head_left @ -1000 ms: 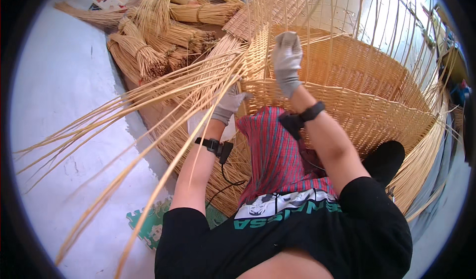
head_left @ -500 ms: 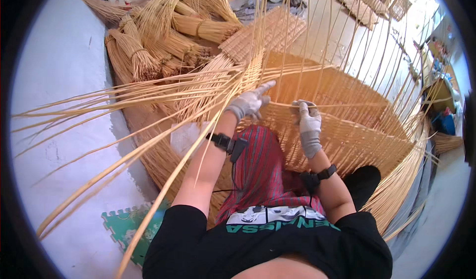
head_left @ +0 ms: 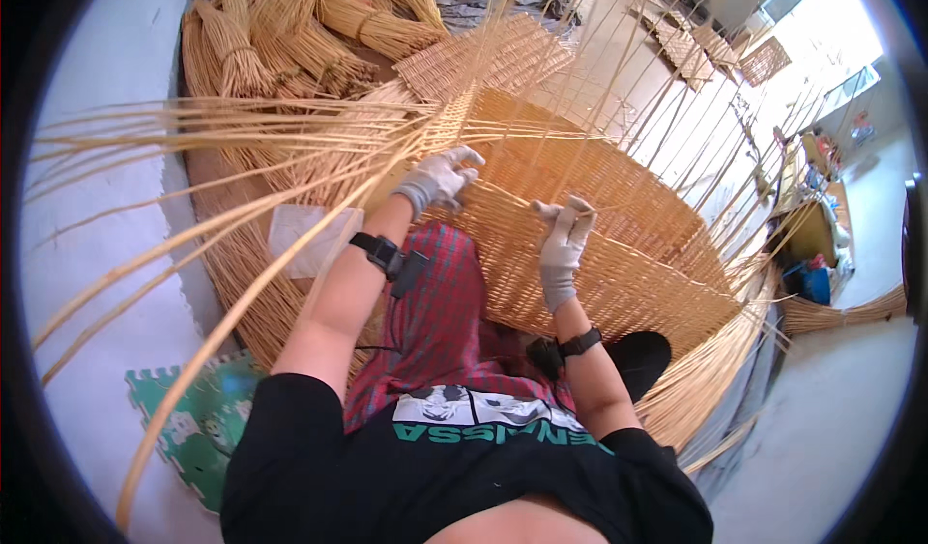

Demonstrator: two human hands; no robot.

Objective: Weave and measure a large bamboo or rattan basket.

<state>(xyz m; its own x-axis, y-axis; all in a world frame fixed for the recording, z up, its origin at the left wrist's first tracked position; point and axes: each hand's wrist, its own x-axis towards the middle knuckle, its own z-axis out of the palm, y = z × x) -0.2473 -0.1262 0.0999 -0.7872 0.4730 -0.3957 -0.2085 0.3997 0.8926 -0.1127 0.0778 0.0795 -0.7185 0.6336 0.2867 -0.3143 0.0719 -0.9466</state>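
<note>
A large wicker basket (head_left: 619, 283) stands tilted before my knees, its woven near wall facing me. Thin upright willow rods (head_left: 667, 109) rise from its far and right sides. My left hand (head_left: 437, 179), in a pale work glove, is at the near wall's left end with fingers stretched to the right. Beside it a spray of long willow rods (head_left: 242, 196) fans out leftward from the basket's corner. Farther right, my gloved right hand (head_left: 564, 240) rests at the near wall's top edge, thumb and fingers apart. Whether a rod lies under its fingers is hidden.
Tied willow bundles (head_left: 232, 56) lie against the wall at the far left. A flat woven panel (head_left: 483, 56) lies behind the basket. Loose rods (head_left: 706, 389) spread at the right. A green foam mat (head_left: 188, 418) is at the lower left, and a blue bin (head_left: 807, 281) at the right.
The view has shifted, so the scene sits farther left. The rod that stretched from my right hand along the near edge no longer stands out; my right fingers have straightened from a pinch.
</note>
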